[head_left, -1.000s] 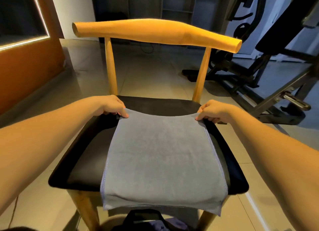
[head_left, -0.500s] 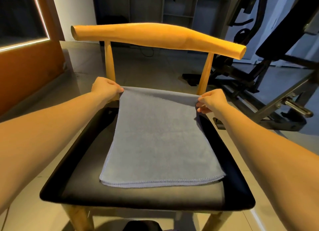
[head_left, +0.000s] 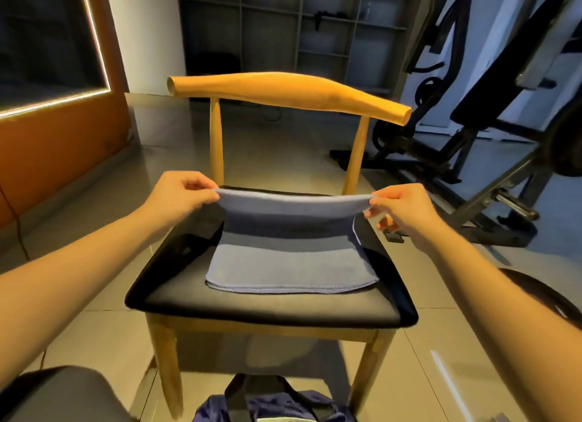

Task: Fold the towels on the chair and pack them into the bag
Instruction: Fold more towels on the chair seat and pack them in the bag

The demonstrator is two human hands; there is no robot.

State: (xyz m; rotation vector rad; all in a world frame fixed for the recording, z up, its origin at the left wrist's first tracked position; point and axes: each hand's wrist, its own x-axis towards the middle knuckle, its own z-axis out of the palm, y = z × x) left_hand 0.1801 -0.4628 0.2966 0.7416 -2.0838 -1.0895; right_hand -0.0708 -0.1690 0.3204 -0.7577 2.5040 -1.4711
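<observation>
A grey-blue towel (head_left: 289,264) lies doubled on the black seat of a wooden chair (head_left: 258,308). Its far folded edge is lifted off the seat and stretched between my hands. My left hand (head_left: 182,198) pinches the left end of that raised edge. My right hand (head_left: 400,207) pinches the right end. The towel's near hemmed edges rest flat on the seat. A dark blue bag (head_left: 271,402) with black straps sits on the floor under the chair's front edge, partly cut off by the frame.
The chair's curved wooden backrest (head_left: 289,94) rises behind the towel. Black gym equipment (head_left: 472,138) stands to the right and a shelving unit (head_left: 283,28) at the back. An orange wall panel (head_left: 56,138) is at left. My knees show at both lower corners.
The towel's overhanging end was drawn up onto the seat, then its far edge lifted and brought toward me. My view has pulled back and the bag shows more fully.
</observation>
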